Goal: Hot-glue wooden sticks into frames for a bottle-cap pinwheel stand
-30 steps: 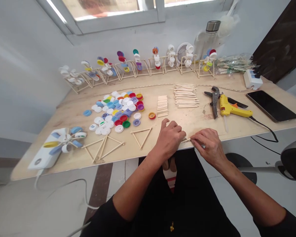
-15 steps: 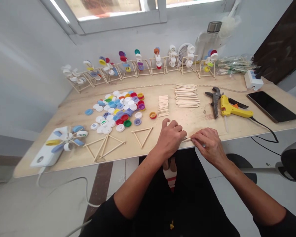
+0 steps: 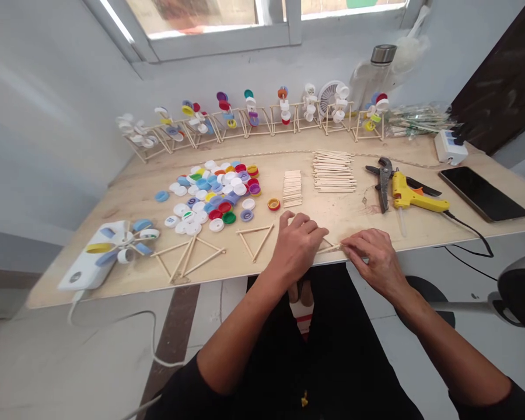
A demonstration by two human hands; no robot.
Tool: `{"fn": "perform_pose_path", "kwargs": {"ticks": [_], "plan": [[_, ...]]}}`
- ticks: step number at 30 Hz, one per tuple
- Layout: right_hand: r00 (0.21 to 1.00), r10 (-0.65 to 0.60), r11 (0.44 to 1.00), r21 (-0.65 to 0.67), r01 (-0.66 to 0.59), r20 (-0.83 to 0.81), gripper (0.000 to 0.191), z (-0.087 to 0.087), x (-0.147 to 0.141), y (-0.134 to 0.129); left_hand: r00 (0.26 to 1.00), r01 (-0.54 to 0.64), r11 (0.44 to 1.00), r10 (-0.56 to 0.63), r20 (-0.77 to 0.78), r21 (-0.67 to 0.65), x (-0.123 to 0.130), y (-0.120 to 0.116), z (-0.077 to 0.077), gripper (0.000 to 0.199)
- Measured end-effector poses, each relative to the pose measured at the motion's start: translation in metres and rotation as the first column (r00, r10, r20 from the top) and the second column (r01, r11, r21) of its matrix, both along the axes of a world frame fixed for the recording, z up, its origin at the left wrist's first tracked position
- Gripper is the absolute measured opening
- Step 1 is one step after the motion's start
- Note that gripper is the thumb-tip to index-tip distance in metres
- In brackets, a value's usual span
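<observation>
Stick pair (image 3: 329, 249) at the desk (image 3: 315, 217) front edge, in the gap between the two hands. Right hand (image 3: 375, 256) had its grip pinched, thumb and fingertips together, on the right-hand end. Left hand (image 3: 300, 242) lay over the other end with fingers curled; whether that grip was tight on anything could not be told, the fingertips being hidden.

Key relation: pair lay directly left of the right grip, right of the left hand. Long axis of the nearer stick ran side to side, almost parallel to the desk edge, rising a little toward the right. Second stick slanted in from the far side; the two drew together at the right fingertips. Right hand was nearer that meeting point; left hand nearer the spread ends. Contact at the joint itself: covered, not readable.

Look: thin, straight, pale wood, plain, much like the sides of the triangle (image 3: 263, 242) lying just beyond the left hand's outer side. Full length not visible. Same pale wood in the short sticks (image 3: 292, 188) and long sticks (image 3: 333, 172), both laid out farther back on the desk.
</observation>
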State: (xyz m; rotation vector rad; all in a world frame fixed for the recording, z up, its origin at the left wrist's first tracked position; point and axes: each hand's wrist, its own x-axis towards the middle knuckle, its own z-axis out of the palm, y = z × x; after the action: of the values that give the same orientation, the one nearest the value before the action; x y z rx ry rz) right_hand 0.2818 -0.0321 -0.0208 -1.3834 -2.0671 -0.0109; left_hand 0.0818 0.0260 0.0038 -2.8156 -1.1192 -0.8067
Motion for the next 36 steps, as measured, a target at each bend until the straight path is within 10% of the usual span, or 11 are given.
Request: {"fn": "perform_pose_path", "kwargs": {"ticks": [11, 36], "plan": [[0.999, -0.031, 0.997, 0.077, 0.031, -0.009, 0.016, -0.009, -0.003, -0.013, 0.920, -0.294, 0.953, 0.304, 0.248, -0.080, -0.049, -0.060, -0.018, 0.010], [0.997, -0.066, 0.994, 0.094, 0.063, 0.033, 0.029, -0.015, -0.024, -0.023, 0.919, -0.372, 0.928, 0.368, 0.142, 0.007, -0.042, -0.079, -0.039, 0.029]]}}
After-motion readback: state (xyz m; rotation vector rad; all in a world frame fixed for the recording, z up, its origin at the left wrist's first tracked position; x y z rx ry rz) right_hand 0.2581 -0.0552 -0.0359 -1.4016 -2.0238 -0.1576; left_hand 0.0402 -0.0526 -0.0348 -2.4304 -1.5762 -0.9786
